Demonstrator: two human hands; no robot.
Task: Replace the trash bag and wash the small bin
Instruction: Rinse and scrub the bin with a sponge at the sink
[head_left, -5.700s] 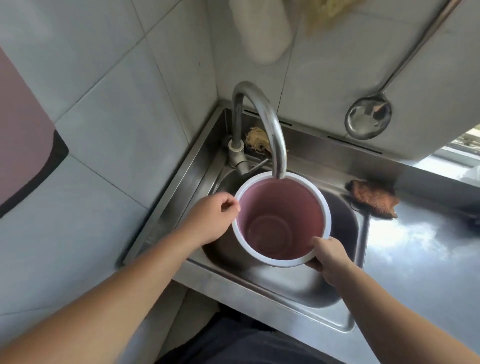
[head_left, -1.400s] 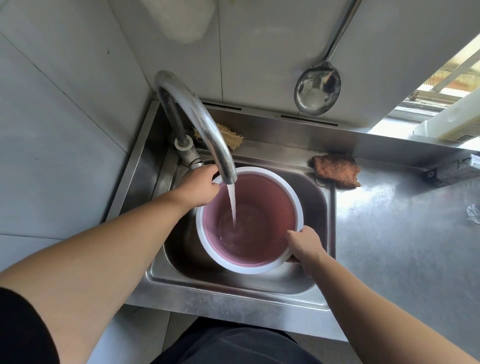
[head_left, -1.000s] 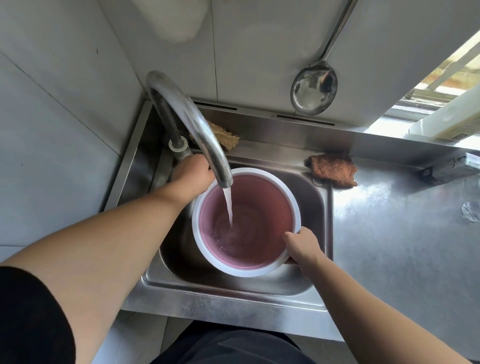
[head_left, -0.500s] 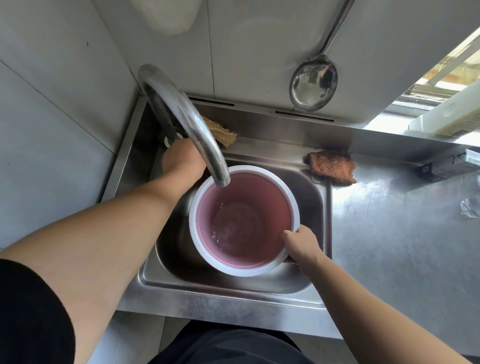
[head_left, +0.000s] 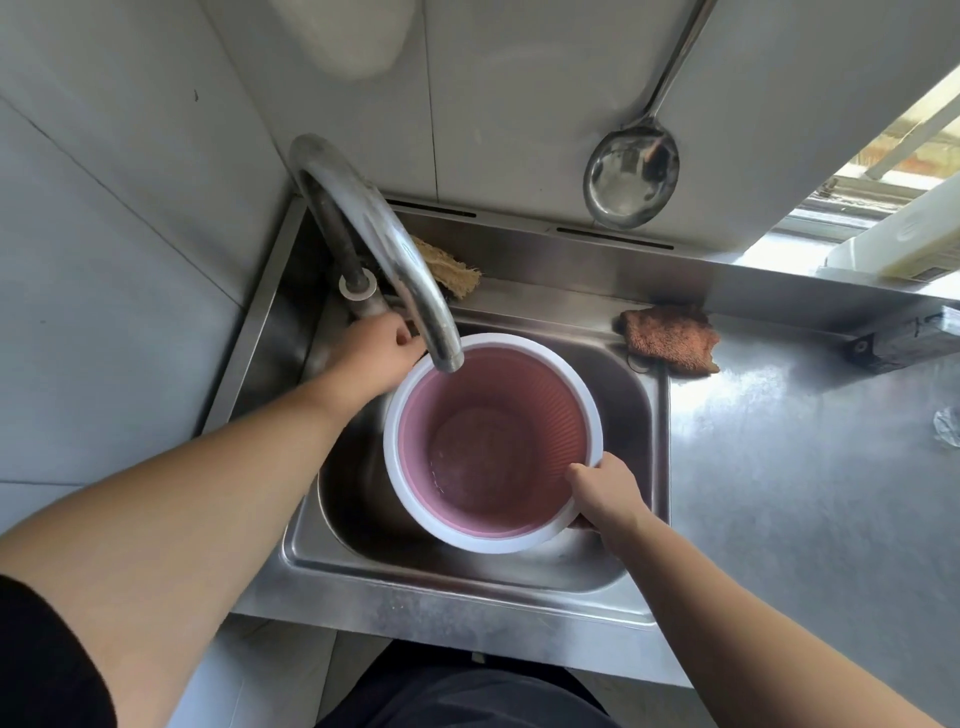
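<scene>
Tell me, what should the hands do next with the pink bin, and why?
Probably swirl it. The bin sits in the sink with a little water pooled at its bottom, and no water runs from the tap. The right hand grips the rim; the left hand is beside it, so it could steady it.

Water no longer runs from the curved steel tap (head_left: 384, 249) into the pink ribbed plastic bin with a white rim (head_left: 493, 447). The left hand (head_left: 371, 353) has come back from the tap's base to the bin's rim. A shallow pool of water now lies in the bin's bottom.
</scene>
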